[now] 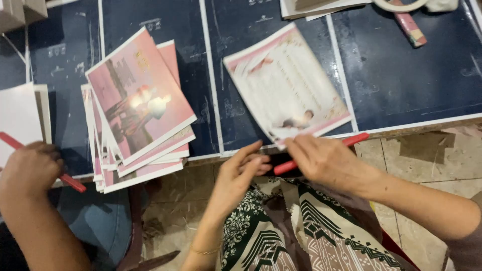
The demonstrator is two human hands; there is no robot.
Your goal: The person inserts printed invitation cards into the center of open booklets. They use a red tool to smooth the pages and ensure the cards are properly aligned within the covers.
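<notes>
A pink and white printed card (pixel 286 85) lies tilted on the dark blue table top (pixel 411 75), its near corner over the table's front edge. My right hand (pixel 326 160) sits at that corner, closed over a long red plastic strip (pixel 355 140) that runs along the table edge. My left hand (pixel 241 170) is beside it, fingers stretched out toward the card's corner and the strip's near end, gripping nothing. A patterned green and white cloth (pixel 281 231) covers my lap below both hands.
A fanned stack of pink picture cards (pixel 140 110) lies to the left. Another person's hand (pixel 30 170) at far left holds a second red strip (pixel 73 183) beside white sheets (pixel 20 115). A tape roll (pixel 401 5) and a pink-handled tool (pixel 409 27) sit at the back right.
</notes>
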